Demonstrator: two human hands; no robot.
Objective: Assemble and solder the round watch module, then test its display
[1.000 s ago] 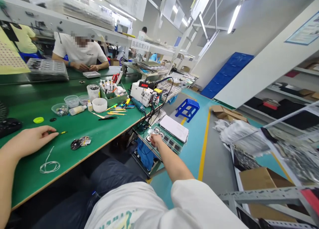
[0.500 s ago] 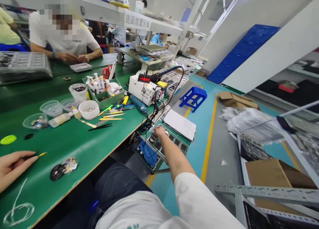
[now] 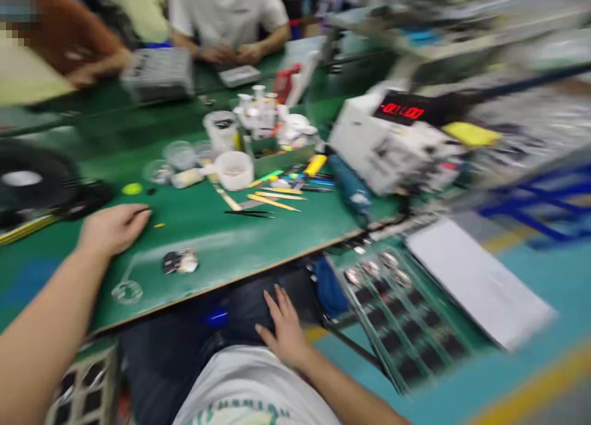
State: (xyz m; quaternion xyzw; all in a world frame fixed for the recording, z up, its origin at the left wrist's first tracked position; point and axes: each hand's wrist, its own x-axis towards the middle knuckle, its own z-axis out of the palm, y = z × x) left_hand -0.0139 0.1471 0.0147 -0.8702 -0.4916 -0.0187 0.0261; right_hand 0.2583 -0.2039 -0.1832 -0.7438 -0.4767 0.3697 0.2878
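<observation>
The view is smeared by motion. My left hand (image 3: 113, 229) rests on the green bench (image 3: 258, 240), fingers curled round a thin dark tool (image 3: 141, 211) that sticks out to the right. A small yellow bit (image 3: 159, 225) lies just beyond it, and round dark and silver parts (image 3: 180, 262) lie near the bench edge. A coil of pale wire (image 3: 127, 291) lies by my forearm. My right hand (image 3: 284, 326) lies flat on my dark trouser lap below the bench edge, fingers stretched out and empty.
A compartment tray (image 3: 415, 345) with round parts and a white pad (image 3: 475, 283) sit low at the right. On the bench stand a white meter (image 3: 392, 148) with a red display, tweezers (image 3: 249, 213), a white cup (image 3: 235, 169) and clear cups. Other people sit across the bench.
My right hand has come back from the compartment tray to my lap. The view has swung left and down. My left hand stays on the bench.
</observation>
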